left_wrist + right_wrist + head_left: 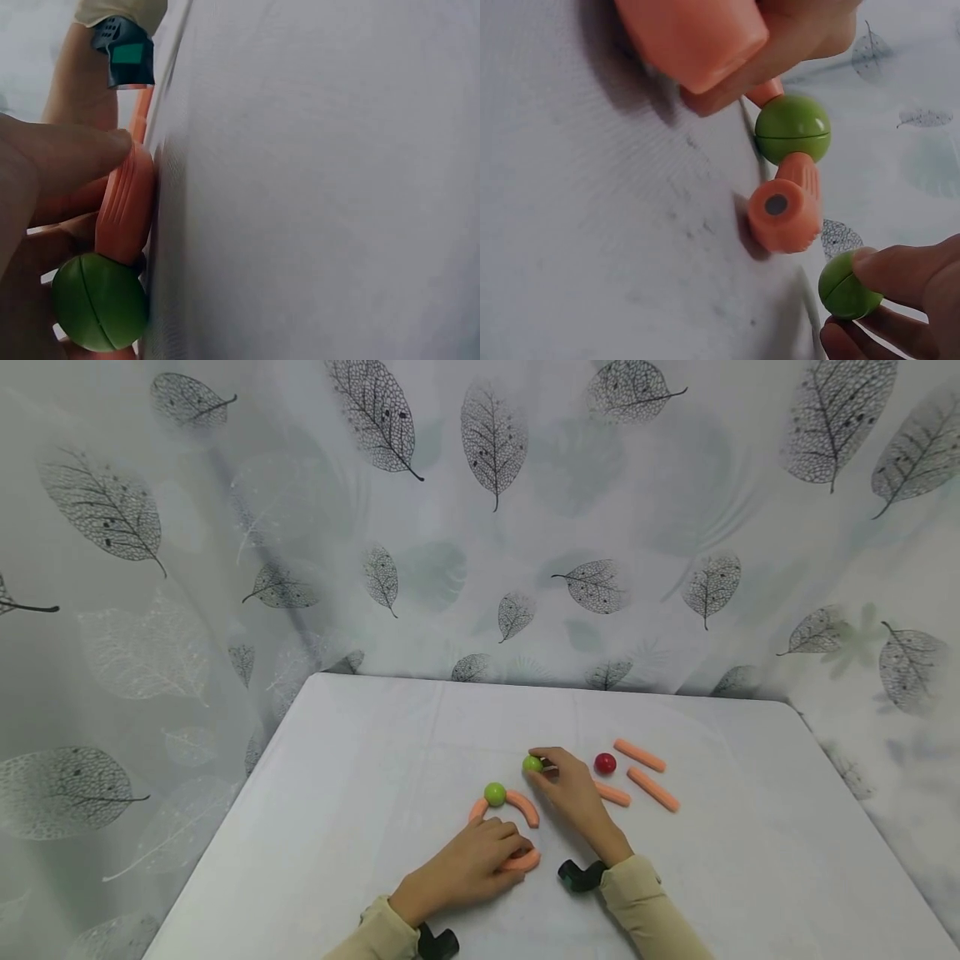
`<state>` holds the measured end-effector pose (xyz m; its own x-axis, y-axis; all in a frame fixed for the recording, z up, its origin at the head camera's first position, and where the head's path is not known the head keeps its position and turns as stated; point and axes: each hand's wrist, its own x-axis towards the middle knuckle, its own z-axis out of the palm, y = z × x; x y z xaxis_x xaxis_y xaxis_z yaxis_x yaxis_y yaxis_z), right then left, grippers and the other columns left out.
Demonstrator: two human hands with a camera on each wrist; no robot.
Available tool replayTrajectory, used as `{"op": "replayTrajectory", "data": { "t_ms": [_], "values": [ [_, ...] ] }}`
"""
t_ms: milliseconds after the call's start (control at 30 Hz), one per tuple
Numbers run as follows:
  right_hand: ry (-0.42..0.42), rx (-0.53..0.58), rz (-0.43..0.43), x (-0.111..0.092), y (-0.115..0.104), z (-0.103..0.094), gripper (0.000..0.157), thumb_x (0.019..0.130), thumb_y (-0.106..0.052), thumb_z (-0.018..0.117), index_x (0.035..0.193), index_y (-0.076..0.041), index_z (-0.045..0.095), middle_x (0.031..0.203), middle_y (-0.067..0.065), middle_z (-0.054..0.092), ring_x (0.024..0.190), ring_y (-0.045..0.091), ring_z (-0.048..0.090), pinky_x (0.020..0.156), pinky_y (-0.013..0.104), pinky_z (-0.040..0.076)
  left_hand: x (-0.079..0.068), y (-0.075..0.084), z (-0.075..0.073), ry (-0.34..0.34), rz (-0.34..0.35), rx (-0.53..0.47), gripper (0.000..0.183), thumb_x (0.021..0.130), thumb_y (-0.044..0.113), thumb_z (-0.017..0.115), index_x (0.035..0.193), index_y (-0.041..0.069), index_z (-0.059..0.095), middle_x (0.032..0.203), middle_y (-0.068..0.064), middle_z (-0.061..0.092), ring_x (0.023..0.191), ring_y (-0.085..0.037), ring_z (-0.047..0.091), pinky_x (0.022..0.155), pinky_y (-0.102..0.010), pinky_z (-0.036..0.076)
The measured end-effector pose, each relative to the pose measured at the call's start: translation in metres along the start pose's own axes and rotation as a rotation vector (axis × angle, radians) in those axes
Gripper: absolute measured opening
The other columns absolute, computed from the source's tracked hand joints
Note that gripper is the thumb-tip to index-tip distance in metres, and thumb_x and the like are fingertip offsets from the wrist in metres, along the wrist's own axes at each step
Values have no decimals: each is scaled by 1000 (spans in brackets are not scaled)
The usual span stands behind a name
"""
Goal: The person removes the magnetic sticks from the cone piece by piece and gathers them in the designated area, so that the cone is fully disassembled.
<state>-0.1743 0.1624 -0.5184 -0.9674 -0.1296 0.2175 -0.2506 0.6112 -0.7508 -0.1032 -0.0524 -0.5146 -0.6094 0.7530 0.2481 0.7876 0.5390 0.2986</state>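
My left hand (483,860) grips a curved orange rod (522,862) low over the white table. In the left wrist view its thumb lies on the ribbed rod, and a grooved green ball (100,302) sits at the rod's end beside the fingers. Just beyond, another green ball (494,794) has curved orange rods on both sides; one rod (522,808) shows a grey disc in its end in the right wrist view. My right hand (566,785) pinches a separate green ball (850,286) between thumb and fingers, to the right of that assembly.
Right of my right hand lie a red ball (605,764) and straight orange rods, two of them (640,755) (653,789) side by side. A third rod (612,793) is partly behind the right hand. Leaf-patterned cloth (450,527) hangs behind the table (360,760).
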Motion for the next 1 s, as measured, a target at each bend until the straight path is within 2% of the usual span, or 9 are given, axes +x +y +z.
{"op": "replayTrajectory", "data": {
  "t_ms": [133, 300, 400, 533, 733, 867, 1000],
  "values": [
    [-18, 8, 20, -1, -1, 1, 38, 93, -10, 78, 130, -5, 68, 125, 12, 72, 112, 27, 71, 94, 42, 60, 0, -1, -3, 34, -21, 0, 19, 104, 40, 63, 112, 26, 74, 104, 15, 68, 97, -5, 57, 100, -34, 46],
    [-15, 12, 18, 0, 0, 3, 38, 93, -9, 78, 130, -5, 68, 124, 13, 72, 112, 27, 70, 94, 42, 60, -1, -9, -9, 46, -45, 6, 17, 101, 30, 67, 117, 25, 73, 114, 13, 67, 112, -8, 57, 89, -29, 47],
    [-1, 4, -3, -1, 1, 5, 38, 91, -7, 79, 128, -3, 69, 122, 13, 72, 110, 28, 71, 92, 42, 60, -2, -12, -13, 71, -75, 14, 16, 101, 26, 69, 117, 25, 72, 117, 12, 65, 113, -10, 56, 86, -29, 45],
    [-2, 3, 3, -4, 3, 6, 38, 91, -5, 79, 127, -3, 69, 123, 14, 72, 110, 29, 71, 92, 42, 61, -2, -16, -17, 99, -117, 46, 19, 99, 24, 72, 118, 25, 72, 121, 10, 65, 116, -14, 56, 88, -33, 49],
    [-4, 9, 6, -5, 3, 6, 39, 92, -4, 77, 130, -4, 67, 125, 13, 70, 113, 28, 70, 95, 40, 60, -1, -23, -23, 153, -157, 131, 32, 94, 21, 78, 125, 21, 71, 134, -3, 63, 126, -24, 56, 99, -43, 54],
    [-4, 16, 12, -3, 2, 3, 39, 93, -5, 77, 131, -4, 67, 125, 13, 70, 114, 28, 69, 96, 42, 60, -2, -26, -27, 176, -212, 76, 37, 96, 15, 75, 131, 20, 68, 146, -8, 60, 135, -27, 55, 103, -43, 55],
    [6, -5, -1, -3, 2, 0, 40, 93, -4, 77, 131, -3, 66, 126, 15, 70, 115, 30, 69, 95, 42, 60, -4, -27, -29, 172, -271, 16, 40, 100, 15, 69, 139, 19, 64, 153, -9, 55, 141, -27, 53, 95, -43, 60]
  ]
}}
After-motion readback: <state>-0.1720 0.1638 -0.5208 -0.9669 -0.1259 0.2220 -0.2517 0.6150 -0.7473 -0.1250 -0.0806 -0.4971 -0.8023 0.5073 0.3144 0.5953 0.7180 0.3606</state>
